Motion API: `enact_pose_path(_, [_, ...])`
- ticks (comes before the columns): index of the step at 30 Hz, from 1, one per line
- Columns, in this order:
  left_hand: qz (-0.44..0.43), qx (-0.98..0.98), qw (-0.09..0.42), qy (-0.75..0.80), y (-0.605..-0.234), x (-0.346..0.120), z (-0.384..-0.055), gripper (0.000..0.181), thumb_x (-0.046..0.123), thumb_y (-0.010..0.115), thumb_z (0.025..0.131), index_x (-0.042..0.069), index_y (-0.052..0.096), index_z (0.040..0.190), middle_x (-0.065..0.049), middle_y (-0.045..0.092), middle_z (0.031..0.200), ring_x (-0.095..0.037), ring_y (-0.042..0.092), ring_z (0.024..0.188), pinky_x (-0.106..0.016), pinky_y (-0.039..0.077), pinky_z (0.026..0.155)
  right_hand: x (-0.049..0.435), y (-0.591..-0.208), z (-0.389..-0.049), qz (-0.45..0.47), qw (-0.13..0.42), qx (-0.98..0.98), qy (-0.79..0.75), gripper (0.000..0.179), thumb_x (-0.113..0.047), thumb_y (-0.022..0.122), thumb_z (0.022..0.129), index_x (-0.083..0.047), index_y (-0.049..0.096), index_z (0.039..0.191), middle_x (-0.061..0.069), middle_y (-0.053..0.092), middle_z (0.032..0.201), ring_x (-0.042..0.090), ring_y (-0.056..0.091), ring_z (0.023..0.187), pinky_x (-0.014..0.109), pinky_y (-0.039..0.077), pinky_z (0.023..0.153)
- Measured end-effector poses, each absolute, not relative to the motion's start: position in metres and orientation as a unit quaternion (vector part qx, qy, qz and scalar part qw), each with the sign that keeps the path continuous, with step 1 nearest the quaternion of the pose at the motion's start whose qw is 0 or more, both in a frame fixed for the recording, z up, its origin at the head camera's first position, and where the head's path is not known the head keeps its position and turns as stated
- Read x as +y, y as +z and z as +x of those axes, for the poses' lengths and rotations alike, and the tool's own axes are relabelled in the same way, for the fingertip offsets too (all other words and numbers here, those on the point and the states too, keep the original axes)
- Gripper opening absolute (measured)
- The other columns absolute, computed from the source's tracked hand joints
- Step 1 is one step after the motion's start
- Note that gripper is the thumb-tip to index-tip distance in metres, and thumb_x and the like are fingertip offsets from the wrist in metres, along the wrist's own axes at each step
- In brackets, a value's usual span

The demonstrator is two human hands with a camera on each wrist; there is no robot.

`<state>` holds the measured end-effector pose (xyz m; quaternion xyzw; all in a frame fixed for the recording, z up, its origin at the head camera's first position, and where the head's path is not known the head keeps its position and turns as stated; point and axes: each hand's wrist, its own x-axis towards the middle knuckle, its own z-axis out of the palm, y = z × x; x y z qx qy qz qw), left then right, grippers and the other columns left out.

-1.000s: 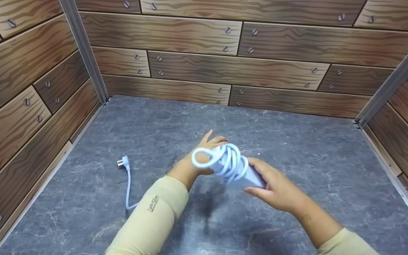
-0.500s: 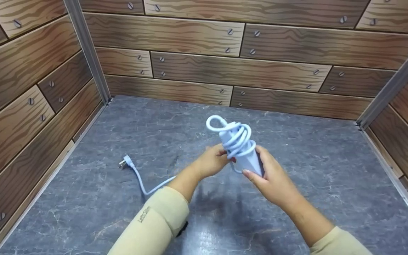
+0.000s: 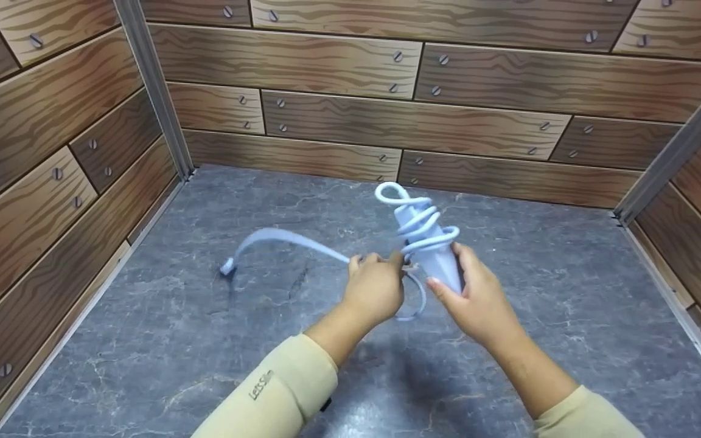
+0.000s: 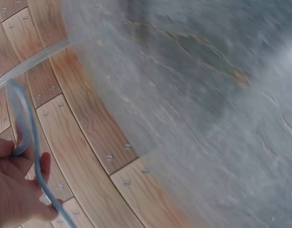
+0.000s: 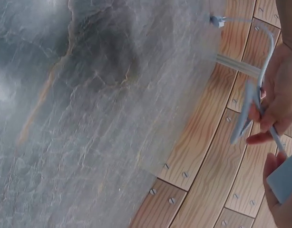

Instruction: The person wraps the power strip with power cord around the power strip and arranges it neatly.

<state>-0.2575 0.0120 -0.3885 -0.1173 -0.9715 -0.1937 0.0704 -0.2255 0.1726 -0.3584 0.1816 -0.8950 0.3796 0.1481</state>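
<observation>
My right hand [image 3: 481, 301] grips the lower end of a pale blue power strip [image 3: 443, 271], tilted and held above the grey surface. Loose turns of its cord [image 3: 418, 224] wrap the upper part, and one loop sticks out at the top. Beside it, my left hand [image 3: 373, 291] holds the free run of cord with curled fingers. From there the cord arcs left to the plug [image 3: 227, 266], which is blurred and low over the surface. A slack loop hangs between the hands. In the left wrist view the cord [image 4: 37, 159] passes through the fingers.
A grey marbled surface [image 3: 162, 316] lies below the hands. Wood-patterned panels [image 3: 326, 112] enclose it at the back and both sides, with metal corner posts [image 3: 159, 91] at the back left and back right.
The strip has swung upward and slightly right in my right hand. My left hand, earlier beyond and then beside the strip, now holds the cord, whose free length has lifted into an arc.
</observation>
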Motion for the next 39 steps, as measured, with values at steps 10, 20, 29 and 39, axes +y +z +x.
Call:
enact_pose_path(10, [-0.107,-0.965,0.142,-0.195,-0.396,-0.006,-0.270,0.018,0.012,0.049,0.089,0.019,0.057,0.103,0.004,0.069,0.093,-0.018,0.060,0.093,-0.043,0.036,0.094,0.178,-0.360,-0.225,0.151,0.152,-0.915,0.342,0.056,-0.021,0.068,0.082,0.002,0.043,0.127,0.018,0.059,0.104,0.030,0.057,0.086,0.045,0.047,0.071])
enact_pose_path(20, [-0.093,-0.914,0.118,-0.376,-0.403,-0.012,-0.272,0.008,0.018,0.052,0.092,0.012,0.058,0.090,-0.002,0.063,0.072,-0.019,0.060,0.061,-0.034,0.049,0.052,0.175,-0.356,-0.229,0.128,0.168,-0.919,0.333,0.055,-0.022,0.067,0.082,0.001,0.043,0.125,0.018,0.057,0.103,0.030,0.056,0.085,0.045,0.046,0.069])
enact_pose_path(29, [-0.003,-0.666,-0.092,-0.741,-0.402,-0.024,-0.276,0.011,0.004,0.049,0.090,0.003,0.059,0.094,-0.002,0.047,0.072,-0.010,0.049,0.050,-0.026,0.051,0.055,0.182,-0.353,-0.239,0.084,0.213,-0.931,0.284,0.057,-0.025,0.063,0.085,0.003,0.038,0.128,0.021,0.052,0.110,0.036,0.055,0.089,0.051,0.044,0.069])
enact_pose_path(39, [-0.012,-0.701,-0.123,-0.702,-0.393,-0.035,-0.271,0.015,0.007,0.056,0.089,0.008,0.058,0.104,0.002,0.042,0.067,-0.009,0.031,0.048,-0.019,0.029,0.044,0.198,-0.354,-0.253,0.044,0.254,-0.939,0.228,0.057,-0.026,0.065,0.082,0.004,0.040,0.123,0.024,0.052,0.102,0.041,0.056,0.078,0.054,0.044,0.061])
